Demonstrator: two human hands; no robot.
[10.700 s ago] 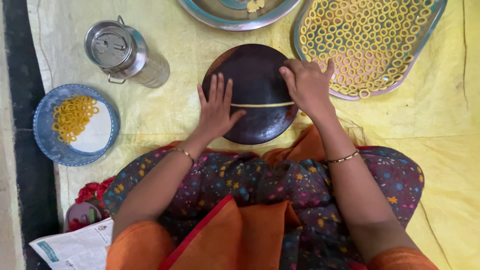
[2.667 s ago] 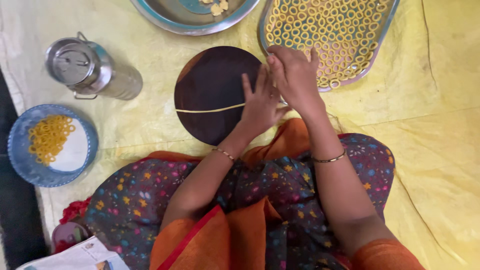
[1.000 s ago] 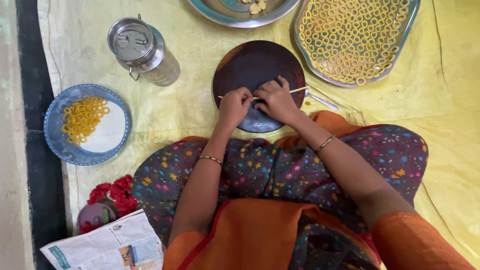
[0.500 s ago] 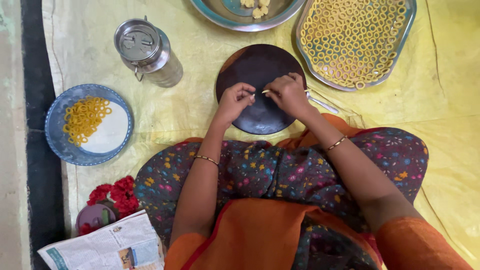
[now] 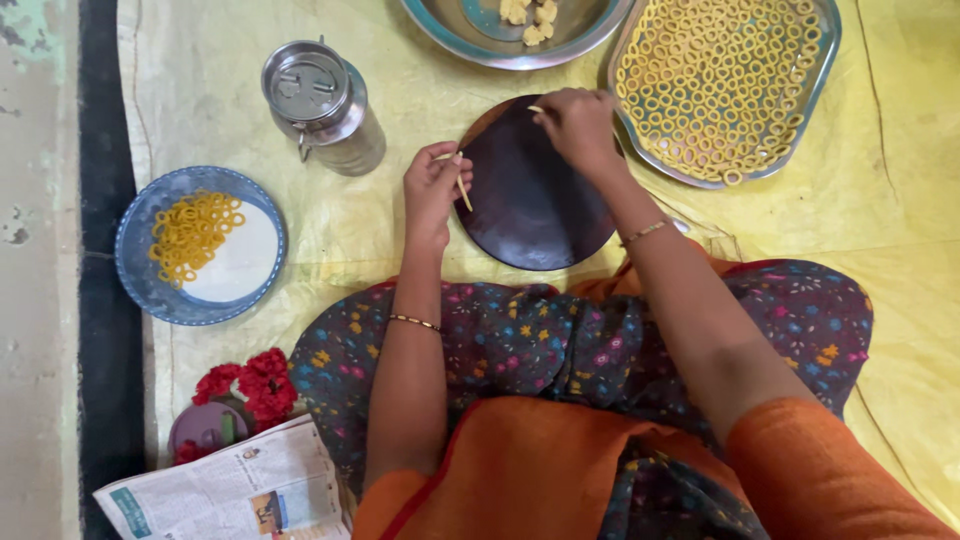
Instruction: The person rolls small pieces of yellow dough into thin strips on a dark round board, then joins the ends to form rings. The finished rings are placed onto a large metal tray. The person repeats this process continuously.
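On a yellow floor sheet, seen from above, a seated person worked dough at a dark round board.

Left hand: the left hand was curled at the board's left edge, fingers pinched on a short thin dough strip that slanted down from the fingertips onto the board.

Right hand: the right hand rested at the far edge of the board, fingers bent and closed on a small pale piece of dough that showed just beyond the fingertips; how tight the grip was could not be told.

Board: the dark round board lay on the sheet just in front of the person's knees, between the two hands.

Tray: a steel tray packed with yellow dough rings sat just right of the board, near the right hand.

Bowl: a steel bowl with a few pale dough lumps stood beyond the board.

Can: a lidded steel can stood to the left of the board, apart from the left hand.

Plate: a blue plate with a small heap of rings lay farther left.

Near corner: red flowers and a folded newspaper lay beside the person's left knee.
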